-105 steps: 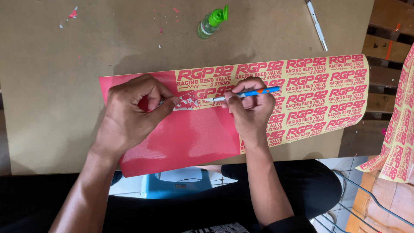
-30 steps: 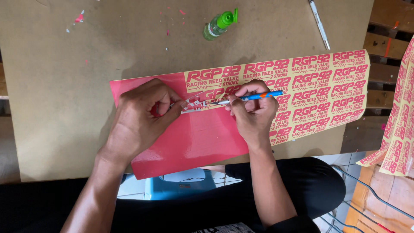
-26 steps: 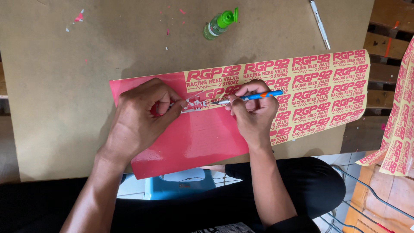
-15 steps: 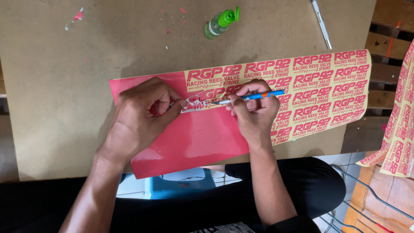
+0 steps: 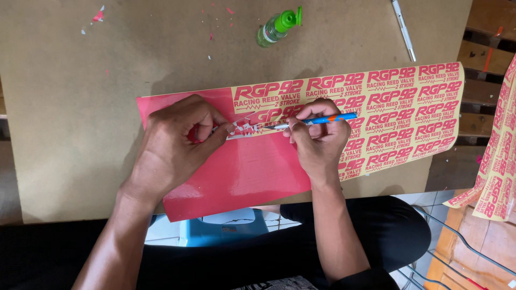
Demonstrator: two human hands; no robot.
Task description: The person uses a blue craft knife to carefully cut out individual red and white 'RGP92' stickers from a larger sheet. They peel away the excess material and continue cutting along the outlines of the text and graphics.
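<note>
Between the two hands, a thin vinyl strip [image 5: 244, 130] is being peeled from the red sticker sheet [image 5: 242, 172].
The left hand [image 5: 180, 142] is pinching the strip closed-fingered; the right hand [image 5: 317, 139] is gripping a blue craft knife [image 5: 317, 121] tightly. Uneven pulling could likely tear lettering.

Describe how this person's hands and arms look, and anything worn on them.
Both the left hand and the right hand are bare: no gloves, rings, watch or bands show. The forearms are uncovered down to the bottom edge of the picture, with no sleeves in sight. Fingernails are short.
</note>
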